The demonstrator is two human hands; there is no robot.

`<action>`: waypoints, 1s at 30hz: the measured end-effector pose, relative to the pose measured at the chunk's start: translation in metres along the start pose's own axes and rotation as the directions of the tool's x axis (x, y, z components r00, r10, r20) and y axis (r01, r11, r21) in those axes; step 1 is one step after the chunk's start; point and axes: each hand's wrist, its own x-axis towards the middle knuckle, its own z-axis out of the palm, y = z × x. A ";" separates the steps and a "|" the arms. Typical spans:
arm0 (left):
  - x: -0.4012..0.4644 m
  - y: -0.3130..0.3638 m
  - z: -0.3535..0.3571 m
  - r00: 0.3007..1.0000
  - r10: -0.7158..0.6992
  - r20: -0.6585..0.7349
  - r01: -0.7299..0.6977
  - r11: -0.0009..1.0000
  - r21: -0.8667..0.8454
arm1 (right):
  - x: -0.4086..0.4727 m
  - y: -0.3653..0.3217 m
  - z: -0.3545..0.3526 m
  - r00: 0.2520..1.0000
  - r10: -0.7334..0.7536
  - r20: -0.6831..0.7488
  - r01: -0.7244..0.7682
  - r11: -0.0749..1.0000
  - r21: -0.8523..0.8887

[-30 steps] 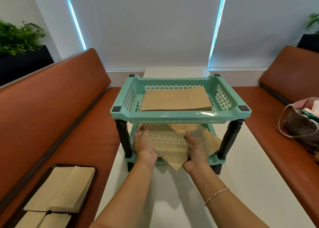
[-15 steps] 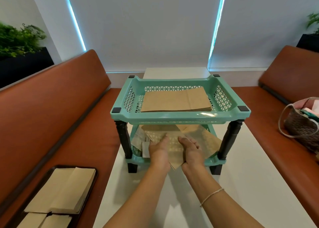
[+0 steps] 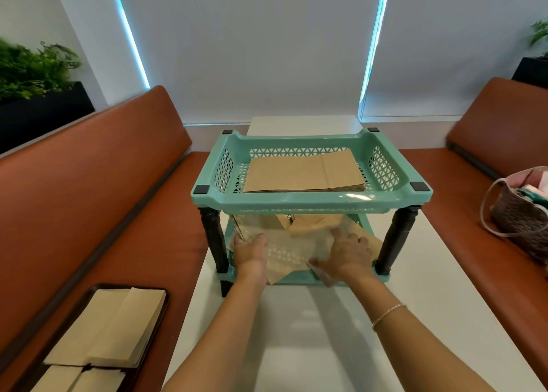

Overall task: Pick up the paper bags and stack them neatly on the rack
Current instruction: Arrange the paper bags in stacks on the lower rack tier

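Observation:
A mint-green two-tier rack with black legs stands on the white table. Its top shelf holds a neat flat stack of brown paper bags. On the bottom shelf lies a skewed pile of brown paper bags, some sticking out over the front edge. My left hand rests on the pile's left side with its fingers curled over the bags' left edge. My right hand lies spread on the pile's right side, its thumb near a protruding corner.
A dark tray with more flat paper bags sits on the orange bench at lower left. A woven bag rests on the right bench. Planters stand behind both benches. Grey blinds close off the back.
My hands, close together at the pile's middle half a second ago, have spread apart to its left and right sides. The pile has shifted a little.

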 end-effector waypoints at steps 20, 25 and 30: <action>0.001 -0.007 -0.003 0.999 -0.015 0.051 0.006 0.985 0.170 | 0.017 0.002 -0.024 0.996 0.001 -0.091 0.042 0.880 0.473; -0.005 -0.006 0.003 0.999 -0.012 0.045 0.004 0.985 0.173 | 0.004 -0.010 -0.024 0.995 0.064 0.081 -0.102 0.536 0.838; -0.013 -0.004 0.009 0.984 -0.164 0.068 0.164 0.986 0.000 | -0.010 -0.024 0.002 0.993 -0.013 0.116 -0.079 0.657 0.750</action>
